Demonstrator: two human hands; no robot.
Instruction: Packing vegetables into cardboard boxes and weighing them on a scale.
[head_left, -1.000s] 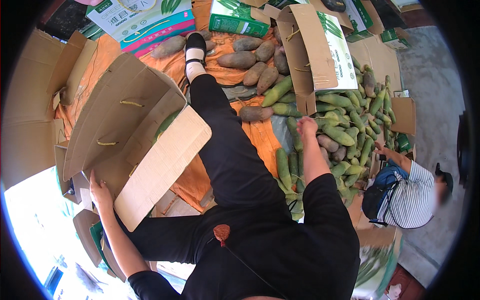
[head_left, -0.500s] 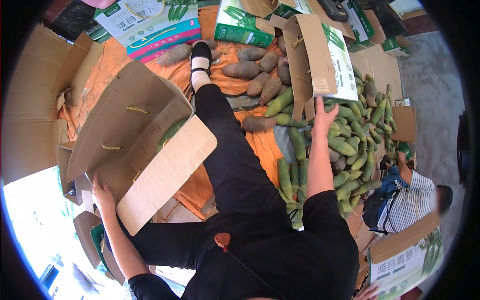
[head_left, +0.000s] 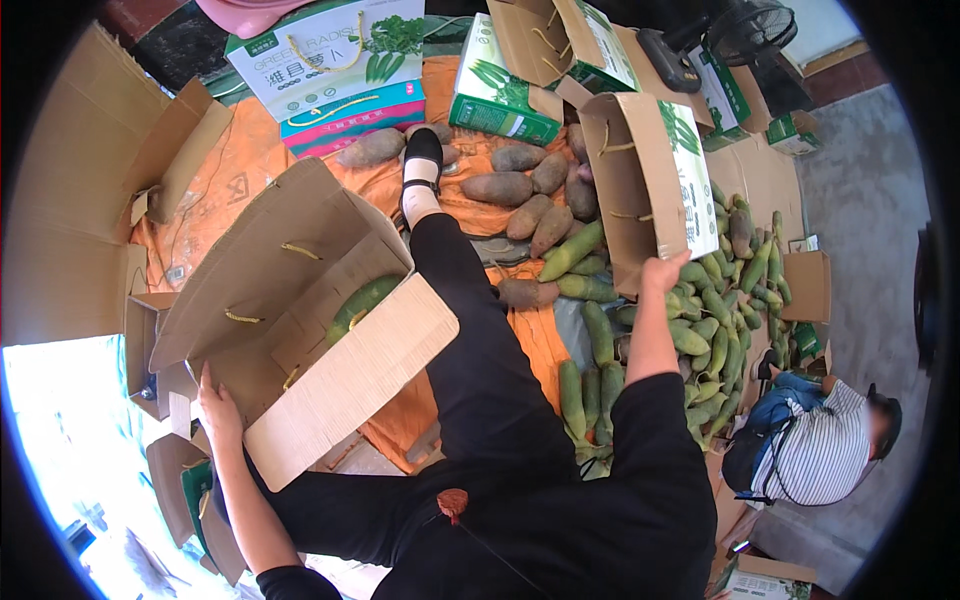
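Observation:
A large open cardboard box with yellow rope handles leans at my left leg, tilted toward me. Inside it lies a green radish, partly covered by the near flap. My left hand grips the box's near left edge. On the right, my right hand is closed on the near lower corner of a white-and-green carton. That carton's brown open side faces left, with rope handles inside. It stands over a pile of green radishes, covering part of it.
Reddish-brown root vegetables lie on an orange sheet beyond my outstretched foot. More cartons and a pink-and-blue box stand at the back, near a black fan. A person in a striped shirt crouches at the right.
The view has shifted, so most things sit lower. My right hand has closed round the carton's corner and drawn it slightly nearer. The carton at the lower right has dropped toward the picture's edge.

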